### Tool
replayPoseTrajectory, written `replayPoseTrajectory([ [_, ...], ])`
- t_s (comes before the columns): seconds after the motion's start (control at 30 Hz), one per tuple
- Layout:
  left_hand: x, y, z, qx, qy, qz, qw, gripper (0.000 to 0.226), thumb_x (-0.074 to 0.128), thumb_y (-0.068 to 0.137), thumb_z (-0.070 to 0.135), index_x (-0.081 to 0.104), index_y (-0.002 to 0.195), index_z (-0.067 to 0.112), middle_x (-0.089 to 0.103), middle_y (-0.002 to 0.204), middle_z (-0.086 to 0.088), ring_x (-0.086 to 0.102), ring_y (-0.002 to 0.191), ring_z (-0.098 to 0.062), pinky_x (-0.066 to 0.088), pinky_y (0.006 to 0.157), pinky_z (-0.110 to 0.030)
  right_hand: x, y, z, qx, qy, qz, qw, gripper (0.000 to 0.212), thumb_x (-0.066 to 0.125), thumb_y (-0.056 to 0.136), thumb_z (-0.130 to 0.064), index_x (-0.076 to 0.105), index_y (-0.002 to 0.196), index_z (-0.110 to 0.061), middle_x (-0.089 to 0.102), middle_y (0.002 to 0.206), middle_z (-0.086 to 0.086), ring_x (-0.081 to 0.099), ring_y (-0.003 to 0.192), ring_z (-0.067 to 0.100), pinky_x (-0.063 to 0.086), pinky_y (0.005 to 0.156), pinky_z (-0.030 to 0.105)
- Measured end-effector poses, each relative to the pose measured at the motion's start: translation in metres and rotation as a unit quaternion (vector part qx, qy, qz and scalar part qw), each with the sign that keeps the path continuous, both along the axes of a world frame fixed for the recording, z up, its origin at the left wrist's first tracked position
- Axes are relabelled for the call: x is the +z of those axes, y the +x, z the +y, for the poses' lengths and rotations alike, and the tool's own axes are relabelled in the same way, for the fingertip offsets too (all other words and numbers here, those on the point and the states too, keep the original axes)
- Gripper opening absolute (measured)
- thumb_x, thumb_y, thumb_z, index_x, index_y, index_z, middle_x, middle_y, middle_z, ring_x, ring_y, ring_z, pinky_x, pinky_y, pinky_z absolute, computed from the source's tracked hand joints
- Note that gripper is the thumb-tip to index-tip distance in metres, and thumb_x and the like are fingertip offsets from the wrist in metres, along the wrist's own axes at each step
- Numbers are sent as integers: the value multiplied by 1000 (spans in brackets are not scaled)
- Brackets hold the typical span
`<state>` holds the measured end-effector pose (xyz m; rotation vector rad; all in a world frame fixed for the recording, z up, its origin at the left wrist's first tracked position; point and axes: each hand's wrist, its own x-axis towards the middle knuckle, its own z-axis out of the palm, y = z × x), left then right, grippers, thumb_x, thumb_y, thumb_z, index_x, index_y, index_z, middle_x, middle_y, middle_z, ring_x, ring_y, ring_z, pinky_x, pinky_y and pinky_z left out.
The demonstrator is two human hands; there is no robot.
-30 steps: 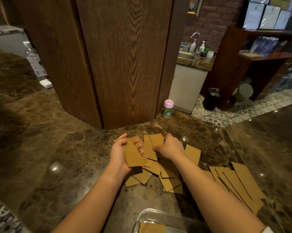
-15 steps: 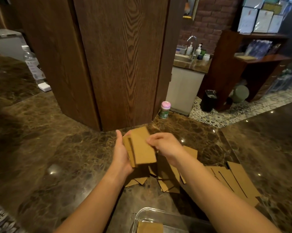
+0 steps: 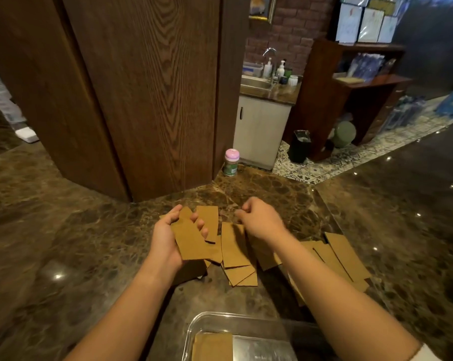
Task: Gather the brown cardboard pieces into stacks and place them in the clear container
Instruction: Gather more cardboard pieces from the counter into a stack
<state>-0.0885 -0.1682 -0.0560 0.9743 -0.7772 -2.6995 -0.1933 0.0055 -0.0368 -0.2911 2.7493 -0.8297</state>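
Observation:
My left hand point(image 3: 165, 238) holds a small stack of brown cardboard pieces point(image 3: 191, 241) just above the marble counter. My right hand point(image 3: 261, 220) hovers to the right of it over the loose pile point(image 3: 237, 256), fingers curled, with nothing visible in them. More cardboard pieces point(image 3: 342, 259) lie fanned out to the right, partly hidden by my right forearm. The clear container point(image 3: 194, 332) sits at the near edge, with cardboard pieces point(image 3: 212, 346) lying inside.
A wooden pillar point(image 3: 142, 87) rises from the counter just behind the pile. A small jar with a pink lid point(image 3: 231, 165) stands at the pillar's right foot. The dark marble counter point(image 3: 63, 243) spreads left and right.
My left hand has lowered and tilted the stack flatter toward the counter. My right hand has let go of the stack and moved right, over the loose pile.

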Motion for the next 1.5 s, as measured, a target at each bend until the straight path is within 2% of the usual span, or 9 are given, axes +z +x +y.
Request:
replayPoseTrajectory([
  [0.2, -3, -6, 14, -27, 17, 4, 999, 28, 47, 97, 18, 61, 120, 24, 74, 80, -18, 70, 61, -32, 59, 58, -43, -6, -33, 56, -108, 159, -93, 977, 86, 78, 65, -74, 61, 119, -9, 65, 109, 5, 65, 97, 29, 53, 70, 37],
  [0.37, -8, -9, 26, -56, 25, 3, 998, 30, 46, 98, 19, 61, 122, 27, 75, 78, -16, 69, 62, -30, 58, 59, -44, -9, -34, 50, -74, 125, -150, 978, 82, 82, 78, -51, 50, 139, -5, 57, 137, 13, 57, 122, 33, 53, 88, 39],
  [0.53, -2, -10, 33, -98, 19, 4, 995, 27, 57, 95, 27, 69, 118, 24, 74, 91, -17, 70, 66, -30, 58, 66, -44, 8, -24, 48, -86, -116, -145, 979, 13, 56, 100, -16, 62, 108, -7, 64, 105, 13, 63, 90, 27, 50, 80, 41],
  [0.7, 5, -17, 39, -128, 3, 15, 992, 41, 57, 92, 54, 69, 117, 24, 75, 104, -16, 74, 75, -32, 61, 62, -44, 39, 8, 31, -50, -345, -243, 905, 16, 73, 88, -14, 70, 104, -10, 76, 103, 12, 70, 101, 31, 55, 89, 46],
  [0.87, 11, -21, 48, -185, -25, 33, 982, 61, 54, 83, 69, 62, 125, 26, 77, 102, -15, 74, 89, -34, 61, 62, -44, 33, 33, 4, 14, -284, -178, 942, 22, 82, 83, -25, 72, 102, -22, 76, 95, -3, 69, 91, 15, 52, 72, 32],
  [1.07, 9, -17, 49, -183, -6, 46, 982, 37, 55, 91, 14, 66, 126, 13, 76, 100, -19, 75, 80, -34, 61, 60, -40, 7, 37, 0, 73, -91, 7, 993, 54, 77, 76, -61, 60, 121, -35, 40, 118, -6, 35, 113, 15, 38, 88, 32],
  [1.23, 7, -13, 45, -176, 27, -4, 984, 20, 55, 93, 20, 61, 111, 13, 65, 84, -20, 62, 64, -28, 55, 58, -38, 5, 21, 20, -1, -156, -65, 986, 61, 67, 88, -58, 52, 134, -21, 62, 125, 3, 62, 106, 21, 53, 89, 41],
  [1.37, 12, -13, 35, -99, 98, -17, 990, 17, 58, 89, 21, 56, 99, 7, 60, 100, -25, 61, 86, -32, 53, 80, -46, 3, 6, 49, -20, 145, -72, 987, 56, 68, 83, -63, 61, 112, -15, 68, 114, 7, 63, 97, 26, 45, 73, 34],
  [1.5, 16, -16, 40, -82, 129, -14, 988, 17, 52, 91, 13, 54, 101, -1, 60, 103, -29, 62, 90, -36, 54, 80, -49, -8, 7, 48, -23, 186, -96, 978, 73, 79, 75, -59, 58, 126, -11, 64, 127, 9, 62, 113, 30, 47, 76, 36],
])
